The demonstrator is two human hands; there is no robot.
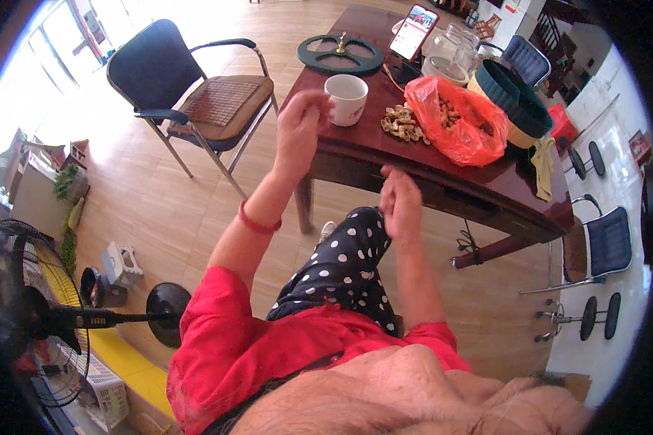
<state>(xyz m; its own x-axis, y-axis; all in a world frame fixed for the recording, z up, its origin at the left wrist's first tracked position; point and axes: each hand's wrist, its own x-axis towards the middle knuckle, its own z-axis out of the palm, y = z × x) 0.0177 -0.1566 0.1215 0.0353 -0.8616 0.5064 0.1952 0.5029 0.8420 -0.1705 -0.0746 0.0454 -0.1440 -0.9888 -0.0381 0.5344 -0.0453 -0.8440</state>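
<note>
A white mug (347, 101) with a small printed pattern stands upright near the table's left corner. My left hand (302, 123), with a red band on its wrist, is beside the mug's left side, its fingers bent and pressed together. Whether it touches the mug or holds something small, I cannot make out. In front of the table edge hangs my right hand (401, 199), fingers curled in; whatever is inside them is hidden. On the tabletop, a pile of peanut shells (405, 125) lies beside an open red plastic bag (463, 125) of peanuts.
Behind the mug are a dark green round rack (339, 54), a propped phone (414, 32) and glass jars (451, 51). A dark green round container (511, 98) and yellow cloth (543, 170) are at right. A chair (196, 98) stands left; a fan (36, 312) is lower left.
</note>
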